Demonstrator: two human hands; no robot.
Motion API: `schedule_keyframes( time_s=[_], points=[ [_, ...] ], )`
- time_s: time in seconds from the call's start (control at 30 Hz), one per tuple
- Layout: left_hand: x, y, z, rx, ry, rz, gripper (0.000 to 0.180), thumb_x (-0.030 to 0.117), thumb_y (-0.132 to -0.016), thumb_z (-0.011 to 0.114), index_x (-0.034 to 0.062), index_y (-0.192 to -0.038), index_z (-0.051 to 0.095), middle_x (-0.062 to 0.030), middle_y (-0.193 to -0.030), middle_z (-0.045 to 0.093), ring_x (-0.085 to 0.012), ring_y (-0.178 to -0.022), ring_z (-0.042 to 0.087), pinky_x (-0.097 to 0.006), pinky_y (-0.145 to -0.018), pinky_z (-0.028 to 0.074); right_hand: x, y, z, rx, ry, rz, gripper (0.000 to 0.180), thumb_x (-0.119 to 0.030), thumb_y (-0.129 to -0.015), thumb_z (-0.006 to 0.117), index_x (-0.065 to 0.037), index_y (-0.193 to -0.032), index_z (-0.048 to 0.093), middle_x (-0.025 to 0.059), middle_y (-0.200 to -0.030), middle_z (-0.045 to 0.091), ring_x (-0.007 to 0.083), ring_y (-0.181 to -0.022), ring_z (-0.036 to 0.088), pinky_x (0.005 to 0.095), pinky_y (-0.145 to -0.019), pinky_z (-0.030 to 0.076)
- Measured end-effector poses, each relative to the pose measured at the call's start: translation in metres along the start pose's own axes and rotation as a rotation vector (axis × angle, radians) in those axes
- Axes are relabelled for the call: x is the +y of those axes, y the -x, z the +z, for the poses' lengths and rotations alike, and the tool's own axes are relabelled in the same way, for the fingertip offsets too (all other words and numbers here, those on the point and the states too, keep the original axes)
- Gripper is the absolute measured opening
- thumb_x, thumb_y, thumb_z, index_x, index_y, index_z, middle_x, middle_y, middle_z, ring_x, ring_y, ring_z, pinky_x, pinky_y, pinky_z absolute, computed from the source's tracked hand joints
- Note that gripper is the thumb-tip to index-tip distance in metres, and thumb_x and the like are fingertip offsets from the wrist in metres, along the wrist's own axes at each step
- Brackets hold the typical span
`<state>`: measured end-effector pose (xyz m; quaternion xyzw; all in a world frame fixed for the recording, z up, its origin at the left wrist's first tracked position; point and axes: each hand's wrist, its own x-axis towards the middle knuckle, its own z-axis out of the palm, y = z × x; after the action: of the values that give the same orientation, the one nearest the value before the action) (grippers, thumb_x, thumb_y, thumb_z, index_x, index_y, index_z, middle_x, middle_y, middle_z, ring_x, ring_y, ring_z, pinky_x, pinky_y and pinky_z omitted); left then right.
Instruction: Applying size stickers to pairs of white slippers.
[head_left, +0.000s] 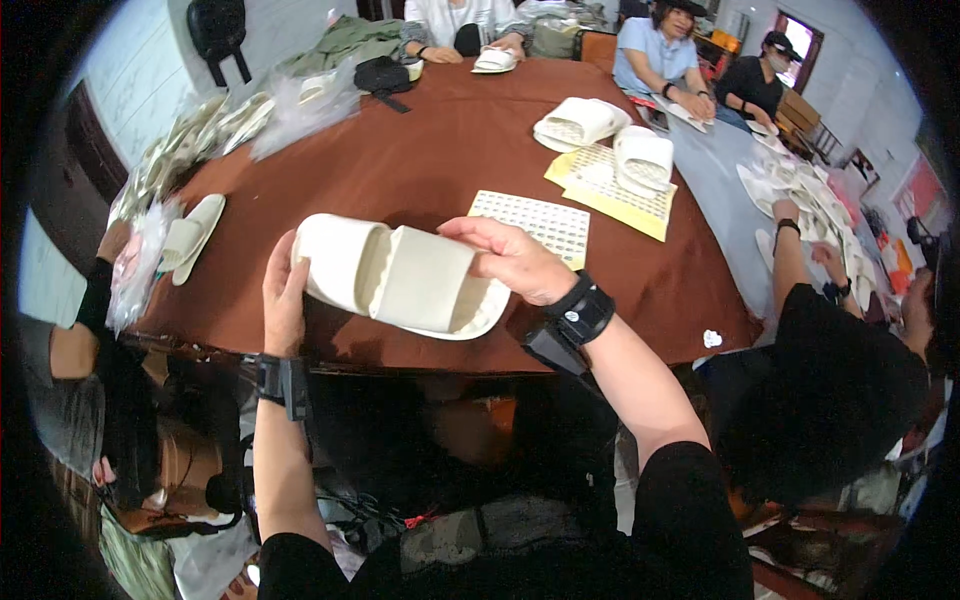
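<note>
A pair of cream slide slippers (425,280) is held above the near side of the brown-covered table, one overlapping the other, with two broad straps showing. At their left end my left hand (284,298) grips the edge, thumb in front and fingers partly hidden behind. My right hand (525,262) is closed on the right side, fingers over the strap's edge and thumb inside the opening; its fingertips are partly hidden. Just beyond the right hand lies a sheet of small labels (540,220) on the table.
Two more slippers, a slipper (583,122) and another slipper (643,160), rest by yellow-backed label sheets (620,200). A slipper pair (195,235) lies left. Piled slippers and plastic bags (305,115) line the far left edge. Co-workers handle slippers at the grey table (715,170) and far edge.
</note>
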<state>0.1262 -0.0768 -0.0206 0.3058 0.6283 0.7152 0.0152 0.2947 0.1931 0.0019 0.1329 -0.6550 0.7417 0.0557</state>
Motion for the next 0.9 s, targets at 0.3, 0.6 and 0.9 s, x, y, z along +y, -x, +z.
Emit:
schedule_keyframes(
  time_s=[0.3,0.6,0.9],
  points=[
    [0.001,0.0,-0.002,-0.004,-0.019,-0.044,0.052,0.013,-0.09,0.054,-0.0053,-0.134,0.035,-0.0149,-0.126,0.051,-0.0205,-0.115,0.049,-0.032,-0.1,0.036,0.003,-0.001,0.001,0.076,0.155,0.068,0.048,0.003,-0.082,0.053,0.004,-0.129,0.043,0.0172,-0.116,0.059,0.0201,-0.106,0.057,0.0302,-0.09,0.046],
    [0.002,0.0,-0.003,0.037,-0.062,-0.072,0.037,0.02,-0.095,0.048,-0.0045,-0.123,0.048,-0.0063,-0.089,0.06,-0.01,-0.071,0.054,-0.023,-0.066,0.044,-0.042,0.003,-0.013,0.313,-0.076,-0.045,0.045,0.007,-0.076,0.049,0.004,-0.121,0.049,0.0106,-0.106,0.061,0.0156,-0.093,0.061,0.0267,-0.082,0.049],
    [-0.004,0.0,-0.006,0.026,-0.053,-0.046,0.026,0.02,-0.094,0.051,-0.0005,-0.106,0.061,-0.0052,-0.086,0.062,-0.01,-0.071,0.056,-0.024,-0.065,0.046,-0.105,0.059,-0.093,0.845,-0.178,-0.323,0.049,0.004,-0.08,0.053,0.009,-0.127,0.039,0.0169,-0.109,0.059,0.0236,-0.097,0.061,0.0332,-0.083,0.05]
  ],
)
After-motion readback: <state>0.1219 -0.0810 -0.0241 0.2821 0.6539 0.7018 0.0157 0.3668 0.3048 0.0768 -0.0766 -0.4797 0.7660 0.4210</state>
